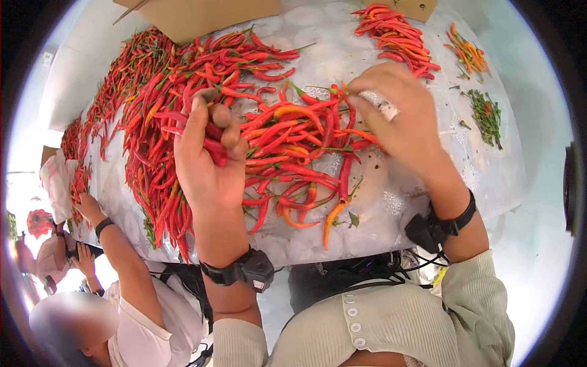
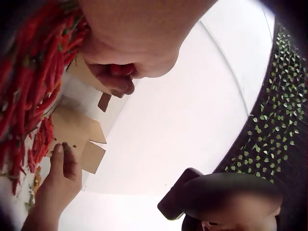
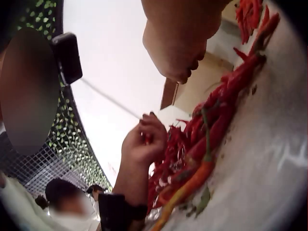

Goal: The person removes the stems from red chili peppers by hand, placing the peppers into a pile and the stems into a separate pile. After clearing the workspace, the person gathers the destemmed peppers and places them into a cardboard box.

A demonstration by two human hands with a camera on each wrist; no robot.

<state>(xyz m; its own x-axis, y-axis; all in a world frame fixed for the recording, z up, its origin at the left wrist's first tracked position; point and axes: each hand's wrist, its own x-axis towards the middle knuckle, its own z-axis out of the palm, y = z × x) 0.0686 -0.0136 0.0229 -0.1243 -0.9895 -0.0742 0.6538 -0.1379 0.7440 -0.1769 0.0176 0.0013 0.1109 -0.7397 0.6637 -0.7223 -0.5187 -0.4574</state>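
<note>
Several red chilies [image 1: 215,148] lie in my left hand [image 1: 211,165], which is raised over the pile with its palm up and fingers curled round them. Some chili ends stick out past the thumb side. In the left wrist view only a bit of red chili [image 2: 121,70] shows among the fingers. To the right, my right hand [image 1: 403,116] hovers above the near chilies [image 1: 287,134], blurred, with thumb and index fingertips close together. These fingertips are right at an orange-tipped chili end; I cannot tell whether they pinch it.
A large chili heap [image 1: 156,122] spreads along the left of the table [image 1: 391,202]. Farther off are a smaller row of red chilies [image 1: 400,40], orange chilies [image 1: 468,52], green stems [image 1: 486,119] and a cardboard box [image 1: 214,15]. Another person [image 1: 147,306] works at the left.
</note>
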